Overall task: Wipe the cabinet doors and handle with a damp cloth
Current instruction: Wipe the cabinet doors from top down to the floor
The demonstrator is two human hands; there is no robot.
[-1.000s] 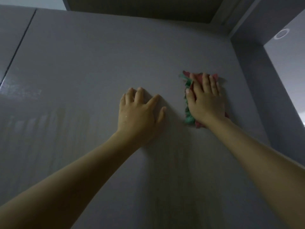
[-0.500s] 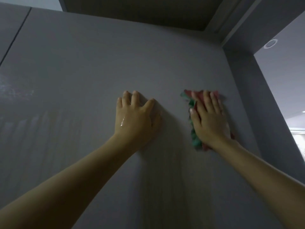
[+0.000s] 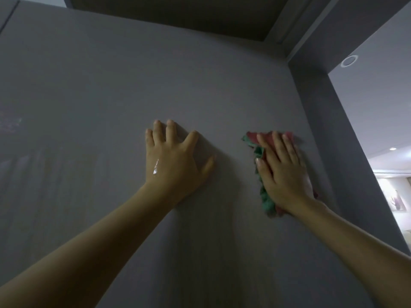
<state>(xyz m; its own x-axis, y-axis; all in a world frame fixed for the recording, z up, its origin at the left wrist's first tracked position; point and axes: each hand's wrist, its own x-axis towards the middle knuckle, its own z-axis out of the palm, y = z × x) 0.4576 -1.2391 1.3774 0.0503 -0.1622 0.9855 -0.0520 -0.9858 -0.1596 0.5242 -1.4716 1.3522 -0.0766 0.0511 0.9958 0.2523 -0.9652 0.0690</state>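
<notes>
Red-and-green cloth [image 3: 265, 203], pressed under our flat right hand [image 3: 282, 172], has slid toward 6 o'clock down the cabinet door [image 3: 155, 74], our left hand [image 3: 173, 165] bracing open-palmed at 9 o'clock, so the wipe advances

Red-green cloth [image 3: 264, 197], grey cabinet door [image 3: 155, 81]

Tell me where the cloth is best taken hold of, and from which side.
On the cloth, probably the bunched green edge, pinched from the left. The right hand presses it flat to the cabinet door, covering its middle; only that ruffled edge beside the thumb and a red strip on top stick out. The left hand lies on that side.
</notes>
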